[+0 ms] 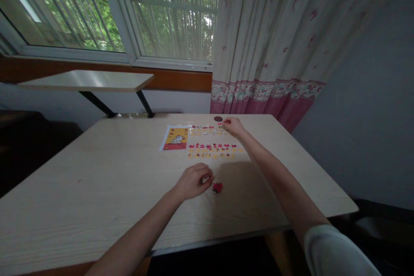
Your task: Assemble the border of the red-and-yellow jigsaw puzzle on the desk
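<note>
Right hand [234,125]: my fingertips narrowed at red piece [220,123], end of upper rows [211,127]; cannot tell if gripped. Left hand [195,180] curled beside small pile [217,187], contents unclear. Step, I judge: laying pieces out in rows; next placement calls for light touch, neighbours crowding. Around: lower rows [208,146], printed picture [176,139], dark disc [218,118] just beyond fingertips.

Open passage: broad left half of the desk [84,159], as I see it | Back left: raised shelf [97,80] on black brackets [145,103] | Centre: picture sheet [176,139], rows of puzzle pieces [208,146] | Near side: left hand [196,180] just beside red pile [217,187] | Right: right forearm [274,172] slants across
</note>
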`<state>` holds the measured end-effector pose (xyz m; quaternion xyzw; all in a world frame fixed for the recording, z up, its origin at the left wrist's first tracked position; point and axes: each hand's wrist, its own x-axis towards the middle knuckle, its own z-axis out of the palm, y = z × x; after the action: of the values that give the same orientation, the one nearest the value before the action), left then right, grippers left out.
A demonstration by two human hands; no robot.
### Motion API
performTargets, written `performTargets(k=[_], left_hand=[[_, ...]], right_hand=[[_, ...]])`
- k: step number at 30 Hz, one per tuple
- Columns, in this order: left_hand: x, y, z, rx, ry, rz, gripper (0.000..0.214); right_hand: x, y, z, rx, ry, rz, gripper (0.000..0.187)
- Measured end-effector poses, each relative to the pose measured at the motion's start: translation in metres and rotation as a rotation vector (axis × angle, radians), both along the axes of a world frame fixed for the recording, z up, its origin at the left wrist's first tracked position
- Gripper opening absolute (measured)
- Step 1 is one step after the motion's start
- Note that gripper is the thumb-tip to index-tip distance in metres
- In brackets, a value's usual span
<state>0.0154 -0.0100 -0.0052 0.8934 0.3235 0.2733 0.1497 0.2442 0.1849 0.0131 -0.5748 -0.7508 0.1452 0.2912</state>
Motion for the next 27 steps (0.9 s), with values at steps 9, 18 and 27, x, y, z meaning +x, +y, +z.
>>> performTargets(k=[9, 18, 27], left_hand=[[-0.001, 0.003, -0.003, -0.004, 0.009, 0.008, 0.006], [-0.001, 0.003, -0.002, -0.038, 0.041, 0.008, 0.007], [0.0, 0.001, 0.0, 0.008, 0.094, -0.035, 0.007]], right_hand=[[-0.002, 0.02, -0.022, -0.042, -0.123, -0.017, 0.013], [-0.002, 0.0, -0.009, 0.009, -0.181, -0.006, 0.017], [0.0, -0.123, 0.005, 0.07, -0.196, 0.665, 0.018]])
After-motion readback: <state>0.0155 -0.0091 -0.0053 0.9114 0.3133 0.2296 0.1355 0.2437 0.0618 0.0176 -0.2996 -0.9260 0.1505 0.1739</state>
